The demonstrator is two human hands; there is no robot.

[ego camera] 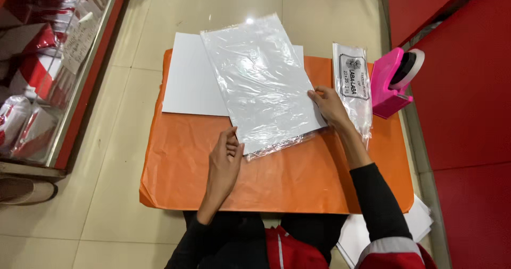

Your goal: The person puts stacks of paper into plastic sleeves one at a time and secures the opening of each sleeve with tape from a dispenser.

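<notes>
Head view: a person sits at an orange sheet spread over a low surface on the tiled floor.
Bag and contents: one clear plastic bag holds a white board inside it; the open, crinkled mouth lies at the near edge, toward the person.
Where it lies: the bag rests on the orange sheet, partly over a second white board that is bare and lies flat beneath it.
Long axis: the bag runs from near the person away to the far side, tilted so its far end leans left.
Left hand: fingers held together, tips touching the bag's near left corner.
Right hand: fingers slightly spread, pressing on the bag's right edge near the lower corner.
Pack of bags: one narrow clear pack with a printed label, just right of the right hand.
Tape dispenser: one, pink, with a roll of tape, at the right edge of the sheet.
Count: two boards, one filled bag, one pack, one dispenser.
Paper stack: white sheets poke out under the sheet's near right corner.
</notes>
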